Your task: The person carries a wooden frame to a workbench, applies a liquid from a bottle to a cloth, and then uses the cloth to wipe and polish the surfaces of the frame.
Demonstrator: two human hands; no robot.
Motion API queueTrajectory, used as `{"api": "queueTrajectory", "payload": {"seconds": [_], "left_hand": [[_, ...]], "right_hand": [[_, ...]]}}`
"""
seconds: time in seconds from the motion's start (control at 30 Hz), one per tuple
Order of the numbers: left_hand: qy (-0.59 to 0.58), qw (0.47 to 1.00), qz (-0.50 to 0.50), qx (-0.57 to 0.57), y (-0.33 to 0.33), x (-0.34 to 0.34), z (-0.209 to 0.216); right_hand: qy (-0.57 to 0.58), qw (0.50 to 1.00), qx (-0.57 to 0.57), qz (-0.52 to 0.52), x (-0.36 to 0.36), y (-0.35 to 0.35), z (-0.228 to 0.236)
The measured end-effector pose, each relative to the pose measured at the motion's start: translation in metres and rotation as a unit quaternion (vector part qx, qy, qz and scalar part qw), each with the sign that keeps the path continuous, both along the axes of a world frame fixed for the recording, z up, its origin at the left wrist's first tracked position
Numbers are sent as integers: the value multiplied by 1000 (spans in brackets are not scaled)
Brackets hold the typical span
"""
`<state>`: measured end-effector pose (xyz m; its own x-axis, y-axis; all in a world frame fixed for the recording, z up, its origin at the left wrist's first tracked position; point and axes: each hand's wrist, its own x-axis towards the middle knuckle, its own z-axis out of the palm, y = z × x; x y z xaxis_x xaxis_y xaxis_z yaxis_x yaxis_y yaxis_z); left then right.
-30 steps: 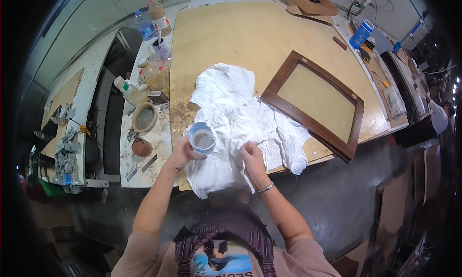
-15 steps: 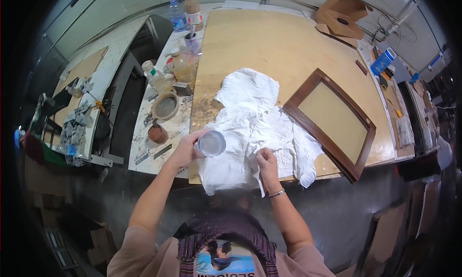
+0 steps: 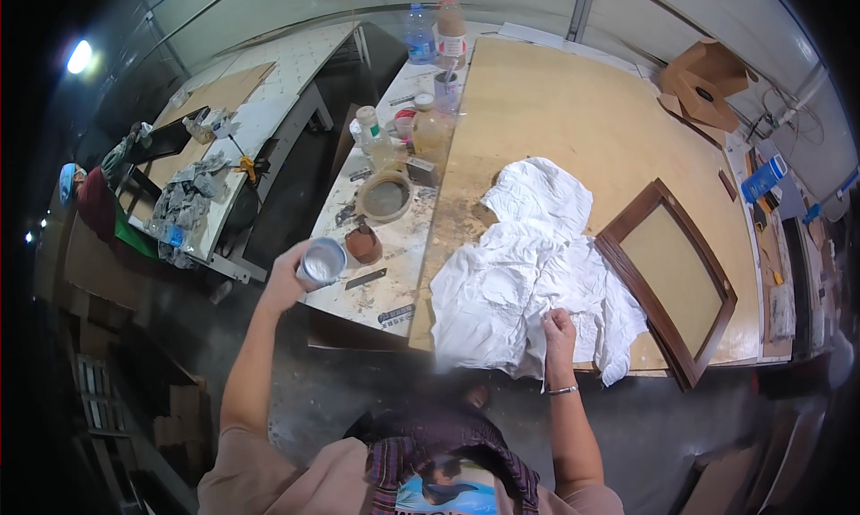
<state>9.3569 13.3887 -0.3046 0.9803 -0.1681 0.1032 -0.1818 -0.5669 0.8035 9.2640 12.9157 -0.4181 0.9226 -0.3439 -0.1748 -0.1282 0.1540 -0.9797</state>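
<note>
My left hand [image 3: 285, 282] is closed round a small round cup [image 3: 324, 262] with a bluish rim and something whitish inside. It holds the cup at the left edge of the bench, beside a reddish-brown jar [image 3: 363, 244]. At the front of the bench, my right hand [image 3: 559, 332] is closed on a fold of a crumpled white cloth [image 3: 502, 282]. The cloth lies spread on a yellowish board [image 3: 555, 94]. To its right rests a dark brown wooden frame [image 3: 658, 336] with a pale panel, its near corner overhanging the front edge.
Left of the board, a stained white strip of bench [image 3: 354, 291] carries a tape roll [image 3: 385, 196], a jar of yellowish liquid [image 3: 432, 134] and several bottles. An open cardboard box [image 3: 708, 81] stands far right, near a blue bottle [image 3: 764, 178]. Another cluttered table [image 3: 296, 63] is at left.
My left hand has carried the cup leftward, from over the white cloth to beside the reddish-brown jar. My right hand stays closed on the cloth. The view has turned left.
</note>
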Motion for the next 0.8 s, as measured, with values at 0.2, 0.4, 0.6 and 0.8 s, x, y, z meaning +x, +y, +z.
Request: {"api": "queueTrajectory", "payload": {"seconds": [0.2,0.4,0.6,0.8], "left_hand": [[-49,992,27,109,52,70,-28],[-74,959,17,274,59,126,-55],[-89,938,-69,327,71,169,-76],[-122,919,-167,336,58,191,-67]], "right_hand": [[24,999,-13,-21,1,16,21],[25,998,-20,-53,-3,33,41],[38,996,23,-80,-6,45,47],[43,995,4,-94,-7,48,37]]}}
